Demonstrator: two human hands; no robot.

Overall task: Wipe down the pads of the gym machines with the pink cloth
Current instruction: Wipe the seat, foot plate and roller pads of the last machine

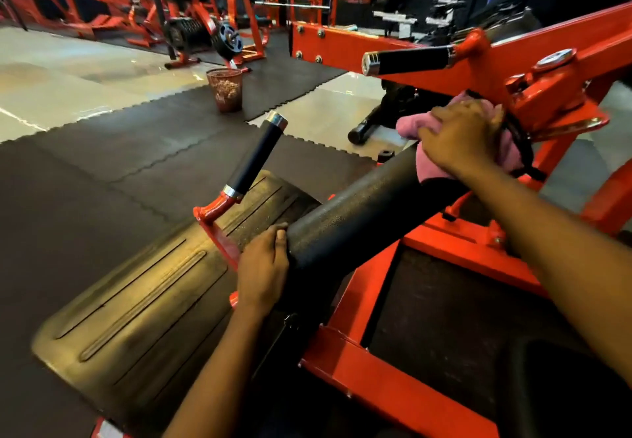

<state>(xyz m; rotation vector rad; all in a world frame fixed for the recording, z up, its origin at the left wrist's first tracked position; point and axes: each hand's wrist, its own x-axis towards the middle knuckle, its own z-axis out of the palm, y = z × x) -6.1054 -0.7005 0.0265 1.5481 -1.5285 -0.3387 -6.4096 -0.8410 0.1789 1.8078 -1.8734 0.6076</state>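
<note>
Floor's mostly dark rubber mats (102, 170) with those jigsaw edges, and pale shiny tile (68, 71) shows from about 10 o'clock up to the middle. The back of the room at 12 is dim, packed with orange racks and a loaded weight plate (227, 40). The big orange machine frame (393, 386) fills everything from 1 round to 5 o'clock. A worn black ribbed footplate (136, 318) lies flat at 7 to 8. The black roller pad (359, 218) runs diagonally through the centre, pebbly texture, a bit of sheen on top. Two black-grip handles with chrome caps: one handle (260, 157) sticks up just left of centre, the other handle (407, 61) is at 1 o'clock. There's a mesh bin (225, 90) on the mat at 11. The pink cloth (410, 124) is bunched on the pad's far end at 2 o'clock, with the right hand (461, 136) clutching it down against the pad. The left hand (263, 263) is wrapped round the pad's near end, just below centre.
</note>
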